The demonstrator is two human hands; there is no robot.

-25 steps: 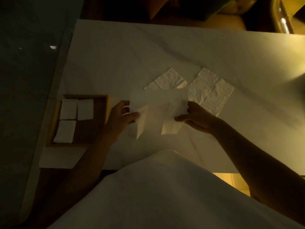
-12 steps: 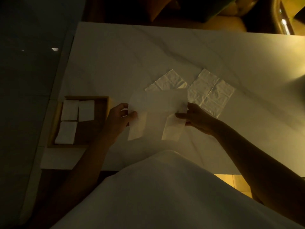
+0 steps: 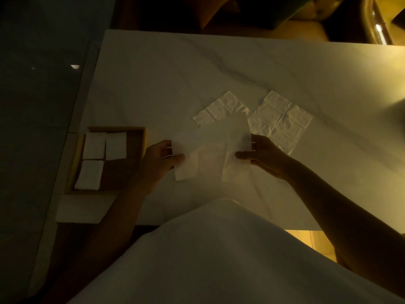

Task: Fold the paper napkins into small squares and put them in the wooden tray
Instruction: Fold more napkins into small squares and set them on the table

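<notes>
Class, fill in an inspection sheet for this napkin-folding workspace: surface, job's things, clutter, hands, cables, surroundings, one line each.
Surface: pale marble-look table, dimly lit.
Job's things: wooden tray at the table's left edge holds three folded white napkin squares; one white paper napkin held above the table; two unfolded creased napkins lie flat beyond it.
Clutter: nothing seen.
Hands: left hand pinches the held napkin's left edge, right hand its right edge.
Cables: nothing seen.
Surroundings: dark floor left; brown seating beyond the table.
</notes>
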